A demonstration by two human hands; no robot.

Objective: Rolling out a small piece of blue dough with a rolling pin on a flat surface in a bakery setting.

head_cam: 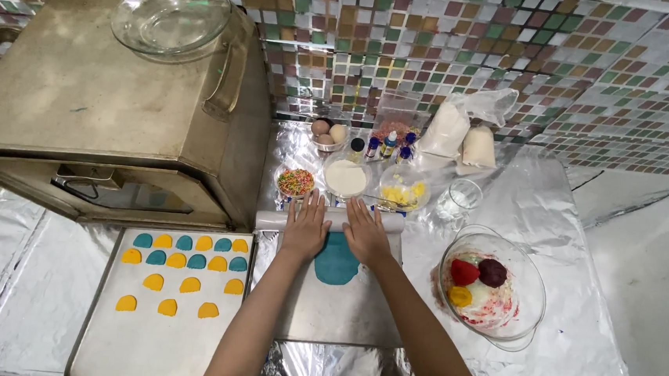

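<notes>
Under both hands, left hand (pixel 305 227) and right hand (pixel 364 231) spread flat on a rolling pin (pixel 332 221), lies flattened teal dough (pixel 336 263).

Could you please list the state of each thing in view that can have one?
Left hand: flat on the rolling pin.
Right hand: flat on the pin.
Teal dough: rolled flat.
Baking tray: partly filled with teal and yellow pieces.
Glass bowl: holds coloured dough balls.
Drinking glass: upright, looks empty.
Oven: door shut.
</notes>
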